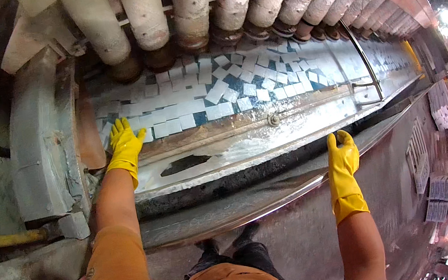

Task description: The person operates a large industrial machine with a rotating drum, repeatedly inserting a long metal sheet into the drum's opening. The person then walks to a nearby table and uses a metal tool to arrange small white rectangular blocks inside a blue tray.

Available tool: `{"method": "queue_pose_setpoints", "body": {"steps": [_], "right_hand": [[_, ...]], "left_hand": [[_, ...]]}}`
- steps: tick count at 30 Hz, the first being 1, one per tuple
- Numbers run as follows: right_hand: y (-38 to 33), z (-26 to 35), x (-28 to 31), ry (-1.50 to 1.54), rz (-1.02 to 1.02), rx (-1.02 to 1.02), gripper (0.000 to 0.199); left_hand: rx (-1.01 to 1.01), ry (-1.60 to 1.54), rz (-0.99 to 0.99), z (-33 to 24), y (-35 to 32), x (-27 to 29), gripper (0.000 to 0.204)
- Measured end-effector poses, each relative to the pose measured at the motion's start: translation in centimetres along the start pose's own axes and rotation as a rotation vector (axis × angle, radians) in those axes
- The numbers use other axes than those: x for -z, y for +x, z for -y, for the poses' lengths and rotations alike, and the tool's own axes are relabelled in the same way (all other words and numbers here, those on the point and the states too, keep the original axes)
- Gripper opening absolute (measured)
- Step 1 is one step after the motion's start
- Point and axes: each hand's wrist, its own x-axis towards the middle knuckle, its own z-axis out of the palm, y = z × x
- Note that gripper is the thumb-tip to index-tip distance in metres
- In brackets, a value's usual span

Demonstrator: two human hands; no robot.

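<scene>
My left hand (126,144), in a yellow rubber glove, reaches to the left end of a wet, dark machine bed. Its fingers are spread over the nearest pale square tiles (173,126), and I cannot tell how firmly they touch. Many more such tiles (251,88) lie across the bed, some in rows and others loose and turned at angles. Out to the right, my right hand (343,158), gloved the same way, hovers by the machine's front metal edge (309,183). Its thumb and fingers are slightly bent and apart, with nothing visible between them.
A row of thick, dirt-caked cylinders (145,16) stands over the bed's far side. A thin metal bar (364,58) crosses the bed at the right. A wet white ledge (227,160) runs along the front. Stacked pale slatted pieces (439,189) lie on the floor at right.
</scene>
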Motion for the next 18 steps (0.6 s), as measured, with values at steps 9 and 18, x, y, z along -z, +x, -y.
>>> {"method": "queue_pose_setpoints", "body": {"steps": [9,18], "right_hand": [[2.3,4.8,2.5,-0.103,0.060,-0.016,0.053],[4.5,8.2,2.9,-0.192,0.083,0.013,0.053]], "left_hand": [[-0.001,0.009,0.171,0.5,-3.0,3.5,0.106],[0.038,-0.037,0.386,-0.4,-2.5,8.4,0.110]]}}
